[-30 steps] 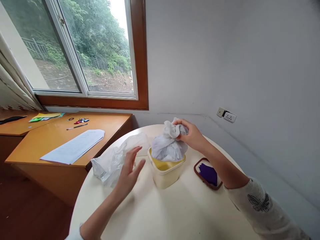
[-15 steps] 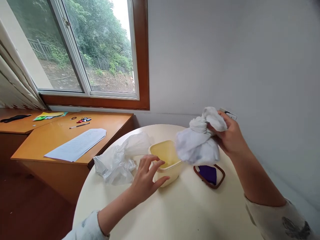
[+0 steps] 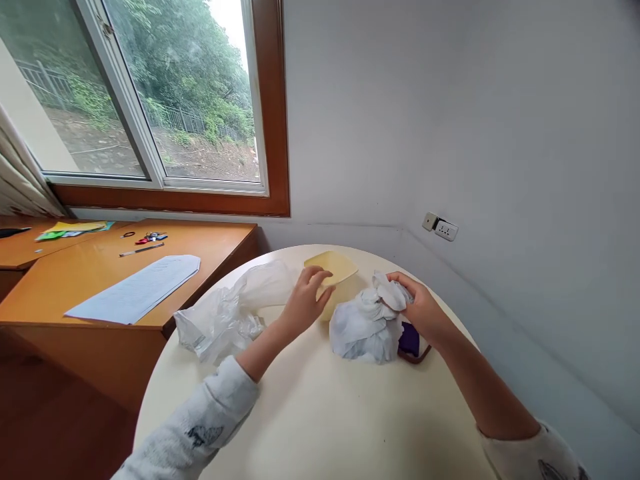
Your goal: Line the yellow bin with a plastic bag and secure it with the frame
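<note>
A white, knotted bag of thin, soft stuff [image 3: 367,330] is at the round white counter [image 3: 320,420], on it or just above; I cannot tell which. The right hand [image 3: 417,303] has its fingers closed on the bag's top. The bag hides part of a purple thing with a brown rim [image 3: 414,360]. The left hand [image 3: 307,293] is half bent at the pale yellow plastic tub [image 3: 343,263]; I cannot tell if it grips. White paper sheets [image 3: 135,290] have writing too small to read.
</note>
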`<state>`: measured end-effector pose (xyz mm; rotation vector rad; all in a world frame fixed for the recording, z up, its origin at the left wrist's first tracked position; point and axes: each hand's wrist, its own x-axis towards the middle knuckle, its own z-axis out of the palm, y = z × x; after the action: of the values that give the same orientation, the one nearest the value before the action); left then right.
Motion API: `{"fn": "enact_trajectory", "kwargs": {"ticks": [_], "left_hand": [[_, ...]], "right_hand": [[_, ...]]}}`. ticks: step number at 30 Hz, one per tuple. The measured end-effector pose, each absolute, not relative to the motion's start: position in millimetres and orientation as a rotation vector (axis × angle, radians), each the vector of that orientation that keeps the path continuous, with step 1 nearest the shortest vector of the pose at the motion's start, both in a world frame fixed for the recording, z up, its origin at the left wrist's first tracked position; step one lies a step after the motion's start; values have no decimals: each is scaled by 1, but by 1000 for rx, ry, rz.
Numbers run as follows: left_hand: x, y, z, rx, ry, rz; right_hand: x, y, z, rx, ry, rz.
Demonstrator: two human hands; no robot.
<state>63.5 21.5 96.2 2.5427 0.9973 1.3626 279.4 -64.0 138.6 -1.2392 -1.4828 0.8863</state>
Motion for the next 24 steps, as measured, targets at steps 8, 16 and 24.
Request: {"fn": "enact_trajectory", "kwargs": {"ticks": [8, 16, 24], "left_hand": [[25, -26, 98, 2091, 1025, 1227], [15, -52, 74, 1830, 942, 999], [15, -58, 74, 2165, 915, 878]], "right_hand": [[268, -64, 94, -1207, -1438, 1058], [237, -64, 70, -1157, -1418, 1180], [220, -62, 58, -1139, -1358, 1281]]}}
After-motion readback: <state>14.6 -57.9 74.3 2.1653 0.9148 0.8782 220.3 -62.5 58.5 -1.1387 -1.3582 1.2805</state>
